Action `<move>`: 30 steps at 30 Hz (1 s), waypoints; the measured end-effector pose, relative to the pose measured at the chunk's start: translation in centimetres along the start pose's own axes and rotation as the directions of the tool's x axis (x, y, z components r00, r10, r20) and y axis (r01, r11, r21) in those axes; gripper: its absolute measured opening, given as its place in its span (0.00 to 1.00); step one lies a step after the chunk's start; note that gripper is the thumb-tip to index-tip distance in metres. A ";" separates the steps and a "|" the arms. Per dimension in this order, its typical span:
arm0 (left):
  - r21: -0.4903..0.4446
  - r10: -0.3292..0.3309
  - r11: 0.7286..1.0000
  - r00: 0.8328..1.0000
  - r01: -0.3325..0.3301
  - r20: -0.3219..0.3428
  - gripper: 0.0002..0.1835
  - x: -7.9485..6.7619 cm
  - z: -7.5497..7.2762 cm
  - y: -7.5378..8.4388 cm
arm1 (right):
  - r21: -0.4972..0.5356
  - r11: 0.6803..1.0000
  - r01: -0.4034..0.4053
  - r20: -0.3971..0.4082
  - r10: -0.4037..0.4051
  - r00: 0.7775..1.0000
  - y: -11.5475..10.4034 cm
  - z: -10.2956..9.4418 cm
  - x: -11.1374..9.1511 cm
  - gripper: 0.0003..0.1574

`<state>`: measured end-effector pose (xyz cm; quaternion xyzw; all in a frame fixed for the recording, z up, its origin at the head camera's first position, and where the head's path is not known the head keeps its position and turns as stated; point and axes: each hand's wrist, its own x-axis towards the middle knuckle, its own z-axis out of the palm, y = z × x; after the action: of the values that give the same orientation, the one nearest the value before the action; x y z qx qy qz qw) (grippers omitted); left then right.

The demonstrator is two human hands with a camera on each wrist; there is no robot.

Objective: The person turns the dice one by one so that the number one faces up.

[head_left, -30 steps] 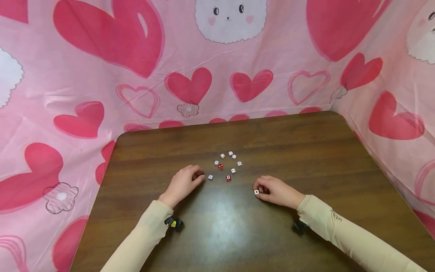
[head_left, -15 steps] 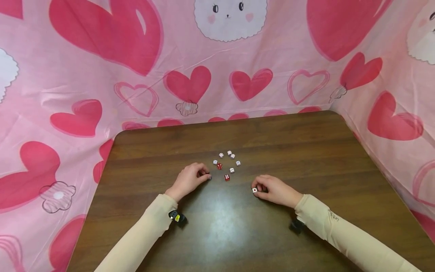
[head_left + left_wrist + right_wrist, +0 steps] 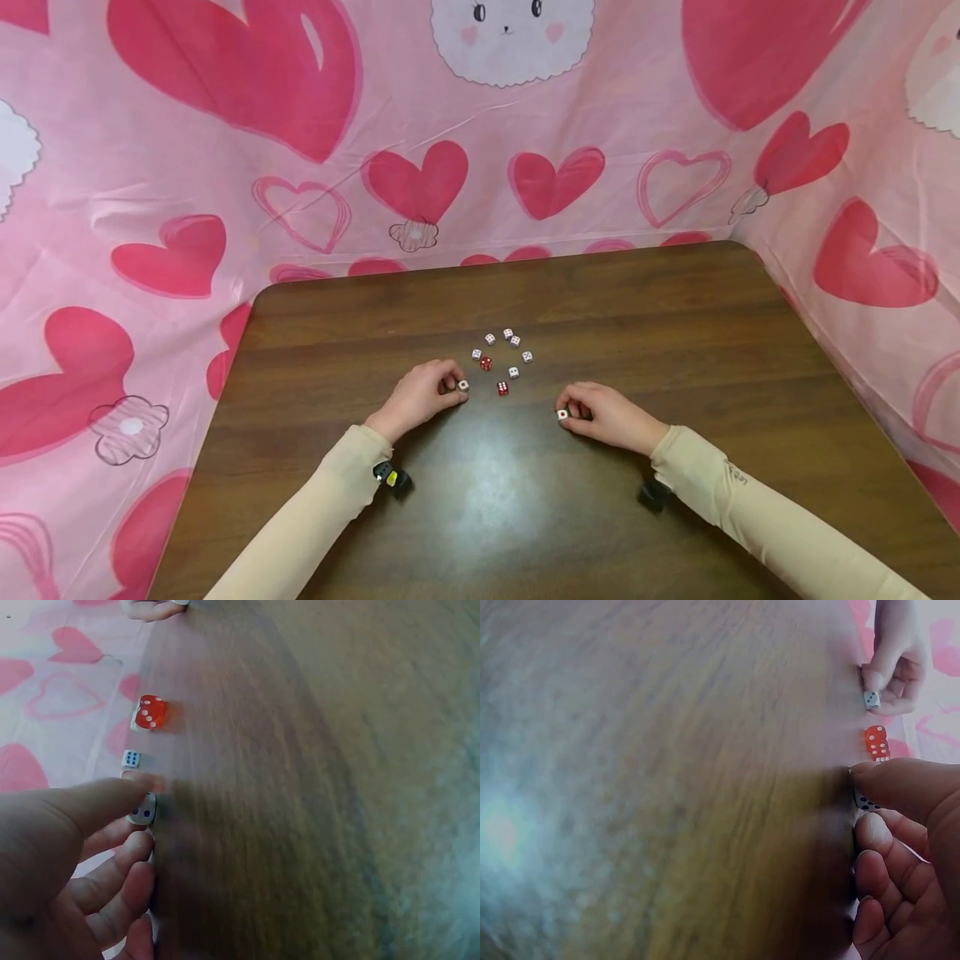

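Note:
My left hand (image 3: 420,396) pinches a white die (image 3: 463,385) between thumb and fingers, low over the table at the left of the dice group. In the left wrist view, blue pips show on that die (image 3: 144,810) beside the thumb. My right hand (image 3: 611,417) pinches another white die (image 3: 562,414), whose single red pip faces up. The thumb partly covers this die (image 3: 865,801) in the right wrist view. Between the hands lie two red dice, the nearer red die (image 3: 502,388) and the farther red die (image 3: 486,364), with several white dice around them.
The loose white dice include one at the right (image 3: 527,357), one near the middle (image 3: 513,372) and one at the back (image 3: 490,339). All lie on a brown wooden table (image 3: 637,308). A pink heart-print cloth (image 3: 495,117) hangs behind and beside it.
My left hand has moved slightly right and taken hold of the white die lying there; its single-pip face now shows upward. My right hand keeps its die and has barely moved.

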<state>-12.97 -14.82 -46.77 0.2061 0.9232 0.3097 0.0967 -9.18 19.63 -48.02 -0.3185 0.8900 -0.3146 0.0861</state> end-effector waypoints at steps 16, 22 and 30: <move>0.039 -0.036 0.999 0.999 0.037 -0.039 0.10 -0.2 0.3 0.5 | 0.033 0.999 -0.011 0.015 0.011 1.000 0.3 0.0 0.2 0.08; 0.068 -0.014 0.998 0.999 0.017 -0.044 0.07 -0.5 0.5 0.7 | 0.019 1.000 -0.001 0.010 0.001 1.000 0.2 -0.1 0.3 0.08; 0.101 0.088 0.991 0.996 -0.086 -0.020 0.07 -1.7 2.0 2.2 | -0.006 1.000 0.010 -0.001 -0.010 1.000 0.1 0.0 0.2 0.08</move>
<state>-10.14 -12.87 -46.90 0.2470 0.9287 0.2698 0.0614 -9.42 19.54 -48.07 -0.3231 0.8895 -0.3123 0.0831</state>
